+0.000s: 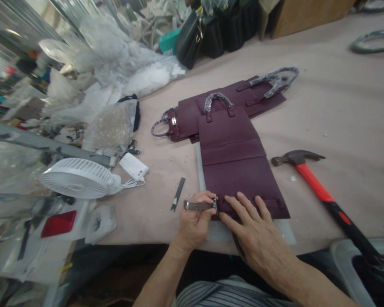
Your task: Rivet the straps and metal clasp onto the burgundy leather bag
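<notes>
Flat maroon leather-look bag (pixel 237 179) lies L of red-and-black claw hammer (pixel 334 209). My L hand (pixel 194 222) grips silvery metal rod tool (pixel 195 205); R hand (pixel 260 232) spread on bag. I'd keep tool steady, bag flat w/ R.

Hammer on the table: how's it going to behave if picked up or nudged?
The hammer is probably head-heavy: its head looks like metal. Unlikely to roll far, since the claw juts out sideways. A nudge toward the near table edge might tip it, as the handle appears to reach past that edge.
</notes>
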{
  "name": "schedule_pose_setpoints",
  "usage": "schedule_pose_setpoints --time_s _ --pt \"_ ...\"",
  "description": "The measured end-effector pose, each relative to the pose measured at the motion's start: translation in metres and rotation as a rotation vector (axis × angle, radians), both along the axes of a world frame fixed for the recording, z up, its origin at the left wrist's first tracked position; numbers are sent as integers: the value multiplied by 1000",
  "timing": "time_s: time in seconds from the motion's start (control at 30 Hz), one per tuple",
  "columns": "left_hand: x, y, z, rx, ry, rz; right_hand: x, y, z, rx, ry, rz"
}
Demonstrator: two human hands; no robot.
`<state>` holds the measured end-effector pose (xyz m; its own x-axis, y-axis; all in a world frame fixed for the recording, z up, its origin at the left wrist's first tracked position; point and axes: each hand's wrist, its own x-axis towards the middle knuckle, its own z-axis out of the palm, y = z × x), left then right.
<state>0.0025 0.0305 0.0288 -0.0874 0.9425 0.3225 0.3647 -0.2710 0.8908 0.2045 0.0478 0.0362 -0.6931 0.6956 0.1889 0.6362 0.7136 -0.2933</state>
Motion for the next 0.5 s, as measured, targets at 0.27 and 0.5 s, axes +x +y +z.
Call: schedule_pose_setpoints --time_s 0.27,0.5 --pt "1 10 2 140 175 -56 0 3 1 9 -54 11" --pt "4 8 2 243 363 -93 1 1 -5 48 -33 31"
